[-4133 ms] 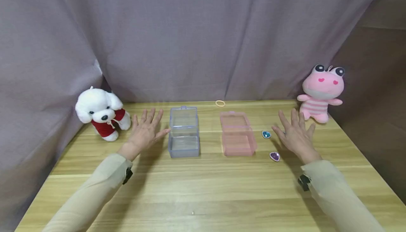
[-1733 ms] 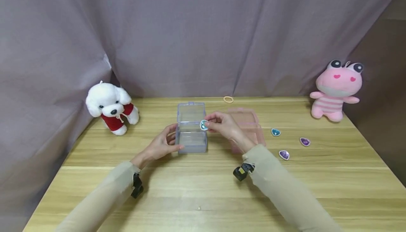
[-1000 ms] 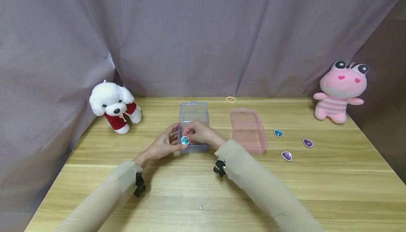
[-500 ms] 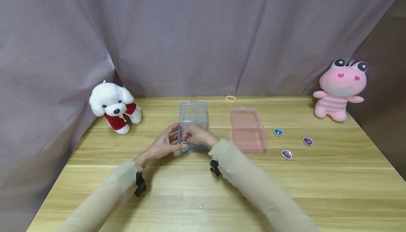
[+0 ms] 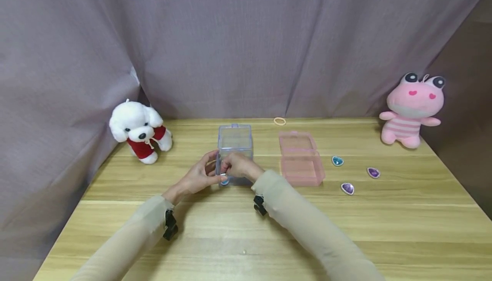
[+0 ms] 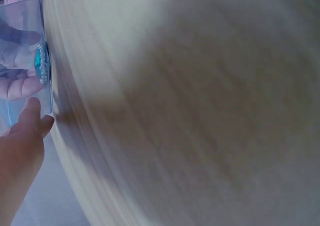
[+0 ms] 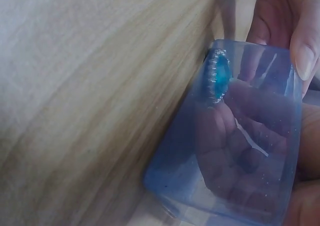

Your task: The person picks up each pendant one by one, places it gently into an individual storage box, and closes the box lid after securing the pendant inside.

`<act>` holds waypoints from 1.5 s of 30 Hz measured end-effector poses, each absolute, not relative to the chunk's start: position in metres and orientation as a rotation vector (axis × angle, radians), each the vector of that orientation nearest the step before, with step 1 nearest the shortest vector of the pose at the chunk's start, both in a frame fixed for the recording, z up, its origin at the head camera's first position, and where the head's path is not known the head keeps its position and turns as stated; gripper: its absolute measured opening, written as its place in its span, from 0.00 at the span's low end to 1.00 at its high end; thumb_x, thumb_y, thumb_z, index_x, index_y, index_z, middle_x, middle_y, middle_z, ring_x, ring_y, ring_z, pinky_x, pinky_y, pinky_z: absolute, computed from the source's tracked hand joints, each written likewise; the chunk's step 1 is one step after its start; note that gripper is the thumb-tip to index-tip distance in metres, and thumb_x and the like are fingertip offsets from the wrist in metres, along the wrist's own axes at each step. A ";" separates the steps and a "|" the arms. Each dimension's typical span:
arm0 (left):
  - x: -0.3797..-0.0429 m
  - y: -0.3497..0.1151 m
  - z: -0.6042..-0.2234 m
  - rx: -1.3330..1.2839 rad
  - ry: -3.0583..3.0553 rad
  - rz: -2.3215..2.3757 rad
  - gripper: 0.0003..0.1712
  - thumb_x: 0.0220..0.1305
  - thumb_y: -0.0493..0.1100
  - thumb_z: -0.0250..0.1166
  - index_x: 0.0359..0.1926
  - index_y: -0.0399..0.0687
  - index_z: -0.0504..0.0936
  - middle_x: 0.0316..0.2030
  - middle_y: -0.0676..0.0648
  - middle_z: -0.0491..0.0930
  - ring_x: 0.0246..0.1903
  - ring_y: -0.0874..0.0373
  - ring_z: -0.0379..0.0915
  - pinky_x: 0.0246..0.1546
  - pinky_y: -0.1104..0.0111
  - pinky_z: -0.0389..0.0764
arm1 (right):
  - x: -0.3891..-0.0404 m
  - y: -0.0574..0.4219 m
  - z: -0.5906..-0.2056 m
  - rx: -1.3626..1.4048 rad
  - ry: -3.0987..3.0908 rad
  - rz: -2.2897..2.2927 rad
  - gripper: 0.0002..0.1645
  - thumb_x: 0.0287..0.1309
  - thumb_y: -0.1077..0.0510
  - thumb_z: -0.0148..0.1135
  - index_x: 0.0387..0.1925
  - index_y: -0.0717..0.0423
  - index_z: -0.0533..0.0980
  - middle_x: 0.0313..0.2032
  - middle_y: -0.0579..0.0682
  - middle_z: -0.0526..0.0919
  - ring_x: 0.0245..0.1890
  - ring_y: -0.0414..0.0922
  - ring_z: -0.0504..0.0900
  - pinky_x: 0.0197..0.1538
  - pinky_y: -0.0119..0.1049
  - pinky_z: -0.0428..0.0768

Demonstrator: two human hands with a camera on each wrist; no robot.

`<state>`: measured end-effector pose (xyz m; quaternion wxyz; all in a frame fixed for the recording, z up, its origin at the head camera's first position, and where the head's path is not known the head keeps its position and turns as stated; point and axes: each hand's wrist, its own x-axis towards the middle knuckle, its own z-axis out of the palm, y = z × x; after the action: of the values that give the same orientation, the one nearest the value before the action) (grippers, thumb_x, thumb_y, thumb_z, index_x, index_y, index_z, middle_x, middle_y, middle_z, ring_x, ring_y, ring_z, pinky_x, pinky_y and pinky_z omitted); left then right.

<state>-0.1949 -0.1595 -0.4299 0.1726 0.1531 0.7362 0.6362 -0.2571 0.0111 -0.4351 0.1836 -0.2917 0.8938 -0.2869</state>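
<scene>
A clear bluish plastic box [image 5: 239, 182] stands on the wooden table with its lid tipped back. My left hand [image 5: 195, 176] grips its left side, thumb at the front corner and fingers around the side. My right hand [image 5: 241, 165] reaches down into the box. Its fingertips hold a blue gem [image 7: 220, 78] edged with small clear beads, low at the bottom of the box near the front left corner. Through the clear wall the gem [image 6: 41, 63] also shows in the left wrist view, against the right fingers.
Right of it stands a pink box [image 5: 301, 168], lid back. Farther right lie another blue gem [image 5: 337, 161] and two purple gems [image 5: 347, 188]. A yellowish ring [image 5: 279, 121] lies at the back. A plush dog [image 5: 138, 129] and pink plush frog [image 5: 411, 110] flank the table.
Both hands came in from the sides; the left took hold of the bluish box. The right brought a blue gem leftward, then lowered it into the box. Little has moved in the last half second.
</scene>
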 end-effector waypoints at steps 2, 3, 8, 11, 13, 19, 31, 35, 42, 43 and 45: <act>-0.195 -0.158 -0.430 0.440 2.090 1.801 0.51 0.60 0.31 0.66 0.75 0.35 0.43 0.76 0.33 0.45 0.75 0.38 0.45 0.74 0.56 0.60 | -0.246 0.013 -0.420 -0.815 2.542 -0.810 0.10 0.48 0.72 0.61 0.26 0.57 0.84 0.27 0.49 0.88 0.25 0.35 0.76 0.29 0.21 0.76; -0.196 -0.158 -0.430 0.440 2.088 1.801 0.51 0.60 0.31 0.66 0.75 0.35 0.43 0.76 0.33 0.44 0.75 0.38 0.45 0.74 0.55 0.60 | -0.237 0.013 -0.405 -0.766 2.551 -0.779 0.09 0.49 0.73 0.62 0.28 0.61 0.84 0.30 0.53 0.89 0.26 0.36 0.76 0.31 0.20 0.76; -0.195 -0.156 -0.431 0.446 2.070 1.814 0.51 0.61 0.30 0.65 0.75 0.34 0.41 0.77 0.33 0.40 0.75 0.38 0.43 0.75 0.54 0.57 | -0.229 0.016 -0.398 -0.813 2.597 -0.797 0.08 0.50 0.73 0.61 0.29 0.64 0.85 0.32 0.55 0.89 0.28 0.36 0.75 0.31 0.18 0.72; -0.193 -0.157 -0.433 0.443 2.070 1.812 0.51 0.61 0.30 0.64 0.75 0.35 0.40 0.77 0.33 0.39 0.76 0.37 0.43 0.76 0.54 0.56 | -0.228 0.016 -0.399 -0.807 2.612 -0.864 0.07 0.50 0.72 0.62 0.30 0.65 0.84 0.32 0.56 0.88 0.27 0.37 0.74 0.30 0.19 0.71; -0.192 -0.158 -0.433 0.432 2.080 1.805 0.52 0.62 0.31 0.64 0.76 0.36 0.39 0.77 0.33 0.38 0.76 0.38 0.42 0.76 0.53 0.55 | -0.226 0.016 -0.396 -0.771 2.605 -0.926 0.07 0.53 0.71 0.61 0.33 0.66 0.84 0.33 0.57 0.88 0.26 0.36 0.72 0.28 0.18 0.69; -0.191 -0.158 -0.434 0.403 2.100 1.803 0.53 0.61 0.32 0.65 0.76 0.37 0.38 0.77 0.33 0.41 0.75 0.37 0.43 0.77 0.51 0.54 | -0.223 0.035 -0.373 -0.742 2.593 -1.116 0.12 0.57 0.71 0.58 0.43 0.68 0.82 0.36 0.59 0.87 0.28 0.37 0.74 0.29 0.19 0.73; -0.190 -0.159 -0.431 0.397 2.084 1.803 0.54 0.60 0.32 0.66 0.76 0.38 0.39 0.76 0.33 0.41 0.75 0.36 0.44 0.76 0.51 0.54 | -0.230 0.192 -0.354 -0.270 2.638 -1.616 0.19 0.65 0.68 0.56 0.53 0.78 0.73 0.36 0.58 0.86 0.31 0.29 0.79 0.38 0.21 0.85; -0.189 -0.160 -0.430 0.396 2.085 1.804 0.54 0.60 0.31 0.65 0.76 0.37 0.39 0.76 0.33 0.41 0.75 0.36 0.44 0.76 0.51 0.54 | -0.227 0.245 -0.369 -0.070 2.643 -1.729 0.22 0.65 0.66 0.56 0.55 0.82 0.69 0.26 0.30 0.79 0.27 0.23 0.77 0.34 0.17 0.83; -0.189 -0.161 -0.430 0.399 2.079 1.807 0.54 0.60 0.31 0.65 0.76 0.36 0.39 0.76 0.32 0.40 0.75 0.36 0.44 0.76 0.52 0.56 | -0.217 0.290 -0.397 0.120 2.636 -1.703 0.26 0.64 0.67 0.56 0.57 0.84 0.66 0.23 0.27 0.76 0.27 0.22 0.76 0.35 0.16 0.83; -0.189 -0.161 -0.430 0.399 2.078 1.806 0.54 0.60 0.31 0.65 0.76 0.36 0.39 0.76 0.32 0.40 0.75 0.36 0.44 0.76 0.52 0.56 | -0.216 0.293 -0.400 0.136 2.625 -1.701 0.26 0.64 0.67 0.56 0.57 0.84 0.65 0.24 0.28 0.76 0.27 0.23 0.77 0.35 0.16 0.83; -0.189 -0.160 -0.430 0.395 2.076 1.805 0.54 0.60 0.31 0.65 0.76 0.36 0.39 0.76 0.32 0.41 0.75 0.36 0.44 0.76 0.51 0.56 | -0.215 0.297 -0.404 0.165 2.627 -1.672 0.27 0.63 0.67 0.57 0.58 0.84 0.65 0.24 0.30 0.76 0.26 0.23 0.76 0.35 0.16 0.82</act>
<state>-0.1891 -0.1601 -0.4299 0.1801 0.1399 0.7347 0.6390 -0.2149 0.2967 -0.4043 0.0118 0.0529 0.8424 -0.5361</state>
